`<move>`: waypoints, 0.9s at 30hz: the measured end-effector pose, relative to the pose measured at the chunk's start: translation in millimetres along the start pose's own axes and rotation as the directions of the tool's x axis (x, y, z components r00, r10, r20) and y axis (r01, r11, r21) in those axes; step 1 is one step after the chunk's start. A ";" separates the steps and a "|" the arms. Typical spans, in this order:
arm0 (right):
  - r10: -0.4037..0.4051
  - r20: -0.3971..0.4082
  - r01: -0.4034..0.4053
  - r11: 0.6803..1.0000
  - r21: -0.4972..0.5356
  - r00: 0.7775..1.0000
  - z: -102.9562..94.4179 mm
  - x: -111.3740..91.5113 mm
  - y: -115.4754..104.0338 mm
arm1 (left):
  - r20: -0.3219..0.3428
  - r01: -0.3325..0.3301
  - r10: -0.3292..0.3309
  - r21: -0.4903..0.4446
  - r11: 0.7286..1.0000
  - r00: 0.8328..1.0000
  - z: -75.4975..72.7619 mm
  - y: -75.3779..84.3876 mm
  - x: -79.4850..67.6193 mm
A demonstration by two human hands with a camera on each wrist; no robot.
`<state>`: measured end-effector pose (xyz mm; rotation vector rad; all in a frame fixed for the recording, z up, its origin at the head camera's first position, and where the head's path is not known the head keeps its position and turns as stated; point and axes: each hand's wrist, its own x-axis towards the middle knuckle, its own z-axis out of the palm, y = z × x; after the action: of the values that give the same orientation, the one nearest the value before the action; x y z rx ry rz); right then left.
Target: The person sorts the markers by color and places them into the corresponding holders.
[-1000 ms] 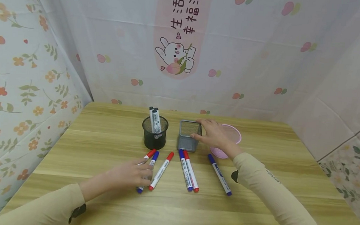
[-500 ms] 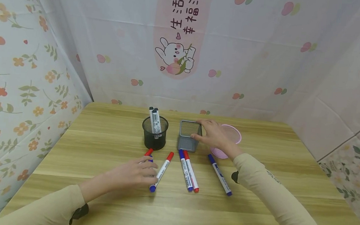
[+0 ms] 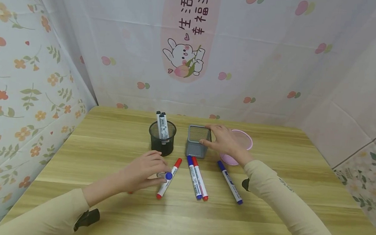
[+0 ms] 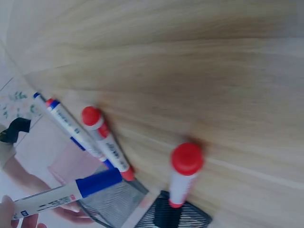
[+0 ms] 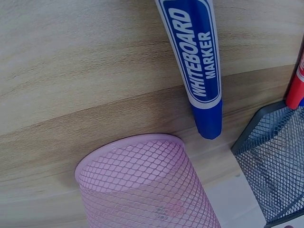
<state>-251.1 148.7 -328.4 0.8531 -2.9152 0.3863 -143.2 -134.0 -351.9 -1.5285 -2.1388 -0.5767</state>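
Note:
My left hand pinches a blue-capped whiteboard marker above the table, its blue end toward the right in the head view. Below that hand lies a red-capped marker, mostly hidden in the head view. Another red marker lies just to the right. My right hand grips the right side of a grey square mesh pen holder, thumb near the front and fingers toward the back. In the right wrist view only part of the grey holder shows.
A black round mesh pen holder contains several black-capped markers. A pink mesh holder stands behind the right hand. Blue and red markers lie side by side, with another blue marker further right. Patterned cloth hangs behind the table.
My left hand has taken a blue marker off the table, lifted it and turned its end rightward. The right hand stays at the grey holder.

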 end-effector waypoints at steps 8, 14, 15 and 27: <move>0.007 0.007 -0.007 1.000 -0.001 1.000 -0.4 -0.5 0.3 | -0.054 0.186 -0.195 -0.149 0.971 0.979 -4.7 6.7 13.6; 0.006 0.006 -0.006 1.000 0.003 1.000 -0.4 -0.6 0.6 | -0.116 0.252 -0.286 -0.243 0.937 0.951 -6.9 7.0 24.9; 0.007 0.007 -0.007 1.000 0.004 1.000 -0.5 -0.4 0.5 | -0.132 0.249 -0.289 -0.255 0.934 0.948 -7.3 6.3 26.8; 0.022 0.021 -0.022 1.000 -0.001 1.000 -1.7 0.2 -1.3 | -0.224 0.248 -0.316 -0.288 0.925 0.922 -14.9 -5.6 49.2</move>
<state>-250.6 148.0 -326.5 0.8313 -2.9463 0.3804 -160.9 -106.6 -311.8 -1.1790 -2.1478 -1.1312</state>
